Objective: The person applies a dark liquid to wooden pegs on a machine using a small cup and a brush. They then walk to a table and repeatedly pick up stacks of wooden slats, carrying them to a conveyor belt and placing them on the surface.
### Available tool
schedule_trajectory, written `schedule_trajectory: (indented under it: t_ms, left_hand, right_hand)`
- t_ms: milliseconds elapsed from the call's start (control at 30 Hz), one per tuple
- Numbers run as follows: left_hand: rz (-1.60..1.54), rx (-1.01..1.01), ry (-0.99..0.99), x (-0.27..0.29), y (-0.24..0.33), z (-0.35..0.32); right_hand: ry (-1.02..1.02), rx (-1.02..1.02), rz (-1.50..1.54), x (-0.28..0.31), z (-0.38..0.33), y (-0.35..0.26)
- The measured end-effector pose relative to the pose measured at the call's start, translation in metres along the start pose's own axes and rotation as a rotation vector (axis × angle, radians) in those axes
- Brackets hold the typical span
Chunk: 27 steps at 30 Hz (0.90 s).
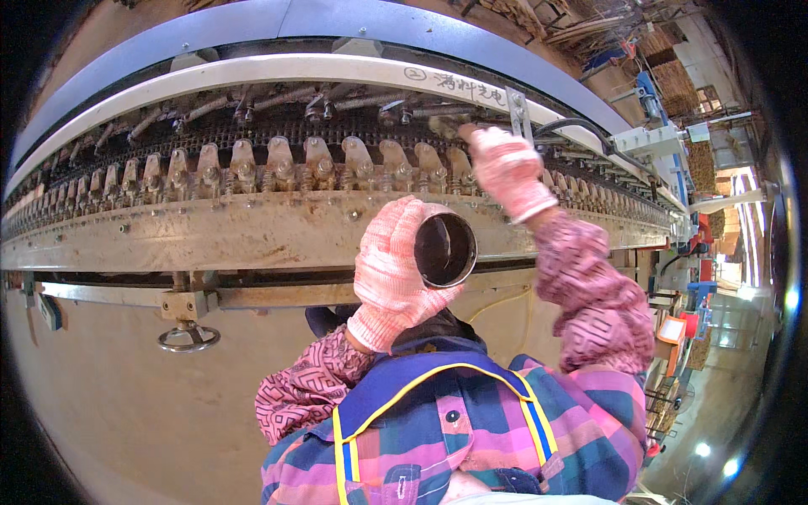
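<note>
My left hand [389, 271], in a pink knitted glove, grips a round metal cup [445, 249] whose dark open mouth faces the camera. It is held in front of the machine's long beige side rail [210, 231]. My right hand [505, 168], also in a pink glove, reaches up to the chain of metal clamps [320, 164], with its fingers closed around something small at the top of the row. What it holds is hidden by the glove. Both sleeves are pink patterned cloth.
The long machine curves from left to right, with a white and blue cover [278, 67] above the clamp chain. A metal handwheel [188, 338] hangs under the rail at left. Grey boxes and cables [652, 139] sit at right, and stacked material stands beyond.
</note>
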<state>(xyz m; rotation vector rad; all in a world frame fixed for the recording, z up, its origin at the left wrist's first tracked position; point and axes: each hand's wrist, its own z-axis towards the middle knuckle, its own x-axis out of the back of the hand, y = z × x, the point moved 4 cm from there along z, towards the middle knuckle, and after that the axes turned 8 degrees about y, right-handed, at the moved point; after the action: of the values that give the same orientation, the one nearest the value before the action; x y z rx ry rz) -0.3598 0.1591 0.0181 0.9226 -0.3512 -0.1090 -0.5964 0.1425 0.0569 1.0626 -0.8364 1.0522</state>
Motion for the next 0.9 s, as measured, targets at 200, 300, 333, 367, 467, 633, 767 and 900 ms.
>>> schedule_trajectory:
  t_ms: [200,300,333,367,467,633,767,900]
  left_hand:
    - [0.011,-0.021,0.044,0.001,-0.002,-0.006]
    - [0.010,-0.005,0.017,-0.004,-0.002,-0.005]
    - [0.014,-0.014,0.004,-0.007,-0.001,-0.001]
    - [0.019,-0.013,-0.004,-0.006,0.001,0.001]
    - [0.048,-0.010,-0.012,-0.004,0.002,-0.005]
    - [0.024,-0.004,-0.009,-0.002,0.003,-0.003]
    - [0.029,0.042,0.038,-0.008,0.007,-0.002]
    - [0.049,-0.005,0.041,-0.026,0.024,-0.009]
  right_hand:
    - [-0.194,0.026,-0.035,-0.013,0.006,-0.035]
    - [-0.039,-0.070,0.047,-0.021,-0.018,-0.014]
    - [-0.108,-0.114,-0.034,-0.046,-0.025,-0.013]
    - [-0.185,-0.148,-0.113,-0.060,-0.027,-0.015]
    - [-0.271,-0.174,-0.060,-0.068,-0.022,-0.013]
    - [0.149,-0.109,0.293,0.020,-0.085,0.013]
    - [0.229,-0.073,0.176,0.027,-0.104,0.076]
    - [-0.087,-0.147,-0.034,-0.050,-0.095,0.108]
